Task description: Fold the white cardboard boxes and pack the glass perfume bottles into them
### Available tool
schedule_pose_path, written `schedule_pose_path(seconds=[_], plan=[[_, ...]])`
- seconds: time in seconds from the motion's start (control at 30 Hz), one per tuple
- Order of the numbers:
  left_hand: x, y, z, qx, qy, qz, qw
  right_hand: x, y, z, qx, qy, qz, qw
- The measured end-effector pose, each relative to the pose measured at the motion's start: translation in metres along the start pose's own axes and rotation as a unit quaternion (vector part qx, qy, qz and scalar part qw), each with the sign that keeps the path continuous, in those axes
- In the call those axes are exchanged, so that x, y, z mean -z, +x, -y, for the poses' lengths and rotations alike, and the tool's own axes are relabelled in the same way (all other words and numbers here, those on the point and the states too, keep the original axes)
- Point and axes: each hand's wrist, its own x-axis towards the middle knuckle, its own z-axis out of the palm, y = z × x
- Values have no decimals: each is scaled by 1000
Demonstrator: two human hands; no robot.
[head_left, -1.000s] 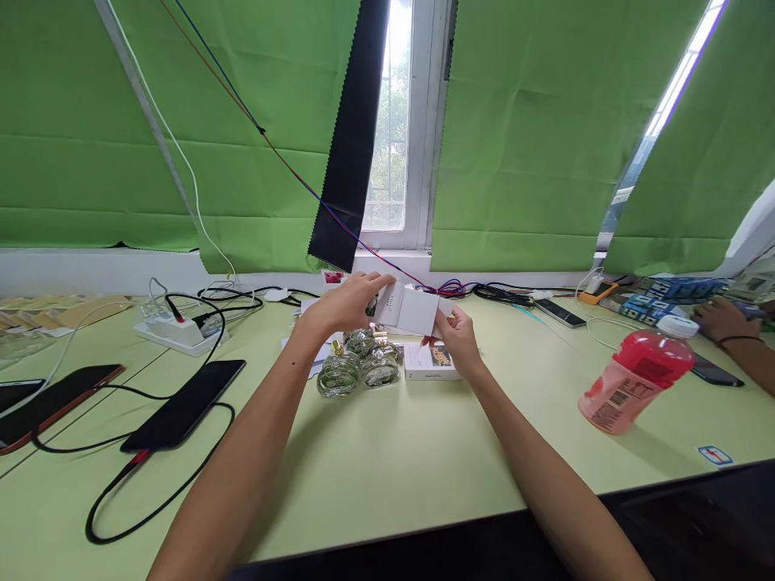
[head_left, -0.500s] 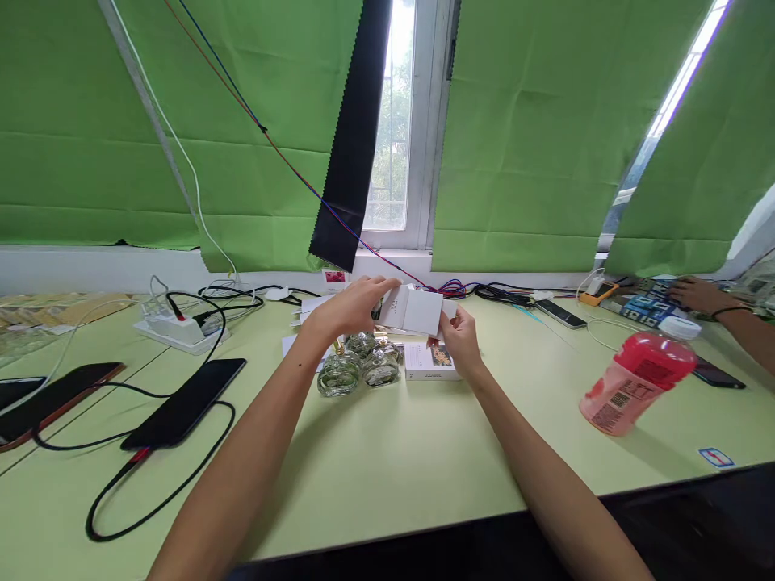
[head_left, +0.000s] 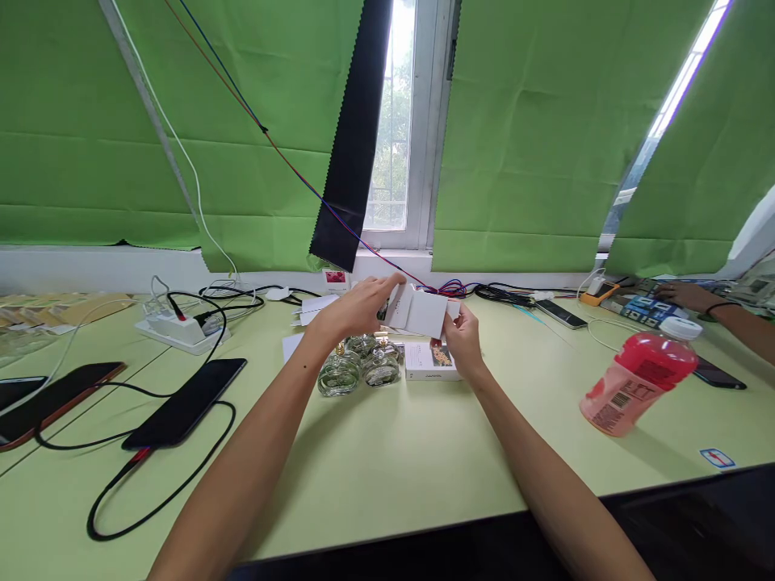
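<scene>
Between my two hands is a white cardboard box (head_left: pixel 427 313) with its end flaps standing out, held above the table. My left hand (head_left: pixel 366 305) is closed on its left end, the fingers partly hidden behind it. On the right end, my right hand (head_left: pixel 462 334) pinches the card near a small flap. Below the box stand several clear glass perfume bottles (head_left: pixel 339 374) with greenish liquid, grouped close together. A printed white box (head_left: pixel 431 363) with a flower picture lies to their right, just under my right hand.
Phones with charging cables, one a black phone (head_left: pixel 185 403), lie at left near a white power strip (head_left: pixel 182 329). At right stand a pink drink bottle (head_left: pixel 638 379) and an orange device (head_left: pixel 599 294). Another person's hand (head_left: pixel 684 295) rests at far right. Cables (head_left: pixel 502 295) run along the wall.
The white box has turned slightly in my hands, and my right hand has shifted a little. The other person's hand has moved slightly left. The bottles stay put.
</scene>
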Motion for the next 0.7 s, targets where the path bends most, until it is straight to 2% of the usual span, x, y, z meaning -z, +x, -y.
schedule_pose_path(seconds=[0.3,0.7], plan=[[-5,3,4,6,22,-5,1000,0,-1,-1,7,-16,3,1000],[-2,2,-6,4,11,-2,1000,-2,-5,1,26,-27,-1,999]])
